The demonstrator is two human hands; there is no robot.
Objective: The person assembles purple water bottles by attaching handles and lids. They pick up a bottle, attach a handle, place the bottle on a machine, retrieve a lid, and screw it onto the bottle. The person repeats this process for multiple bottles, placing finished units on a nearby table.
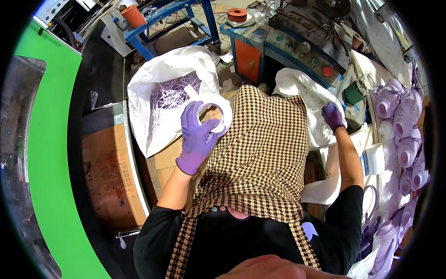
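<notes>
My left hand (200,135), in a purple glove, is closed around a pale lavender-white ring-shaped plastic piece (226,110). Its round opening faces up, and a short white tab sticks out from its far left side. Just beyond it stands a white sack (139,93) with many thin lavender plastic strips (172,95) inside. My right hand (332,116), also gloved in purple, is curled into a fist at the edge of a second white sack (302,93). Whatever lies inside that fist, if anything, is hidden. A checked apron (265,153) covers my lap between the two hands.
Lavender plastic bottles (406,125) are piled along the right. A green machine frame (51,139) and a cardboard sheet (109,172) flank the left. Ahead are a blue metal stand (172,18), a control box (297,46) with knobs and a dark green cup (355,92).
</notes>
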